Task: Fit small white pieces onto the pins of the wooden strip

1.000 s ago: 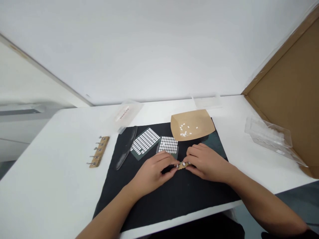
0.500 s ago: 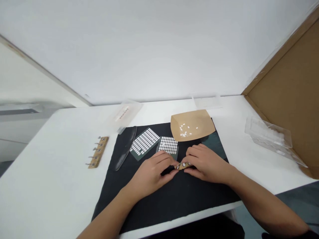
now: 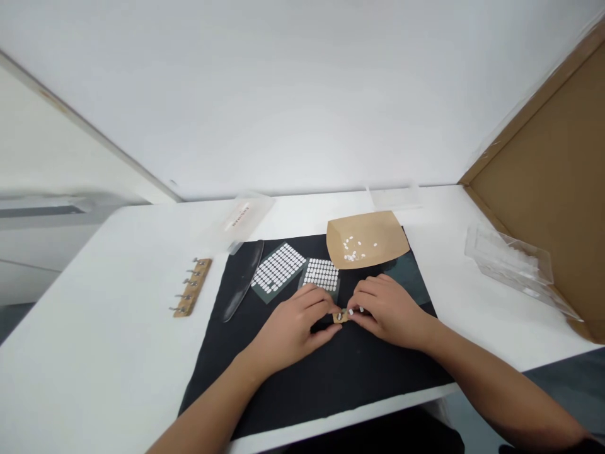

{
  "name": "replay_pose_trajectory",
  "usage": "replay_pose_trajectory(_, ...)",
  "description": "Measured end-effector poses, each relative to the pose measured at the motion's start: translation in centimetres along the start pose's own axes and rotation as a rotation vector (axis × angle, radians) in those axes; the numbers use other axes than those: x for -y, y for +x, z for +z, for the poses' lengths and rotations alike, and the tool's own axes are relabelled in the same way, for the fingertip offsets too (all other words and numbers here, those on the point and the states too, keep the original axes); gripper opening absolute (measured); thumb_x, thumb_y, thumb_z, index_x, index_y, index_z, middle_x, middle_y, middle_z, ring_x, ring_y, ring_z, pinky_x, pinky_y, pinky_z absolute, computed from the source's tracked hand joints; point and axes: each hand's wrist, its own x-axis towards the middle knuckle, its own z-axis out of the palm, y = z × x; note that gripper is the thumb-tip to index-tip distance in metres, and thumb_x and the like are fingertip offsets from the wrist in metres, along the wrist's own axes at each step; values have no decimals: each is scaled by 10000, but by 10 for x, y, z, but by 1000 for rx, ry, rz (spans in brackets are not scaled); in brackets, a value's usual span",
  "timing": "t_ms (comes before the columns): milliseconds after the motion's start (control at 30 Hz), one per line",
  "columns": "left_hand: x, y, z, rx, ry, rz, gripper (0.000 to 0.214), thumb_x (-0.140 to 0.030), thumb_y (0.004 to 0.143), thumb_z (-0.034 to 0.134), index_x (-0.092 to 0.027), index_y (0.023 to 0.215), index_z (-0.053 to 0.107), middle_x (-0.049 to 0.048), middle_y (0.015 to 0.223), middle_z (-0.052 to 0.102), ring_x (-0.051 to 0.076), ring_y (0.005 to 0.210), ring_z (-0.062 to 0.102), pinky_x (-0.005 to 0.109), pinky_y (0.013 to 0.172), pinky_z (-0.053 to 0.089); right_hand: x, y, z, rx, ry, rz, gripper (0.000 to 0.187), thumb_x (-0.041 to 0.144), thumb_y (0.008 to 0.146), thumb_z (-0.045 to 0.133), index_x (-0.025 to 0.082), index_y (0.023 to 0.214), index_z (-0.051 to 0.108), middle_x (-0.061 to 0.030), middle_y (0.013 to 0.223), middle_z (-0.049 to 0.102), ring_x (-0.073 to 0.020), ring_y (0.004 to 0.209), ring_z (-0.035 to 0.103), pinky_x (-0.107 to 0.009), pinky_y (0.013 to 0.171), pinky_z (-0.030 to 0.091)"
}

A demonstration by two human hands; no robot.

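The left hand (image 3: 299, 320) and right hand (image 3: 391, 310) pinch opposite ends of a small wooden strip (image 3: 337, 318), over the black mat (image 3: 340, 378). On its far side sits a tan tray (image 3: 385, 243) holding white ovals (image 3: 350, 257).

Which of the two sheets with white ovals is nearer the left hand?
The sheet by the tan tray, beyond the left hand; the other sheet lies beside the black dish.

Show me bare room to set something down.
Bare: the white table left of the wooden hook strip; the table between the brown tray and the clear plastic box; the black mat's front, between the forearms.

Crowded: the mat's far half, with two white-dotted sheets and a dark dish, and its middle, where the left hand and right hand hold a small wooden piece.
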Motion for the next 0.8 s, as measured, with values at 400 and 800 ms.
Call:
replay_pose_trajectory(400,0,3,-2,11,-5,-2,142,-251,969,759,-216,1104,731,62,1015,726,232,995,642,378,905,543,6,1,-7,-76,301,94,81,145,1001,687,218,1022,661,-37,1057,755,-208,987,689,-364,895,487)
replay_pose_trajectory(800,-27,22,-24,-405,73,225,282,-81,939,700,-195,1197,685,61,984,685,196,894,643,357,811,532,4,1,-23,-241,537,123,60,236,1037,647,223,986,677,-41,1005,737,-178,890,690,-301,781,540)
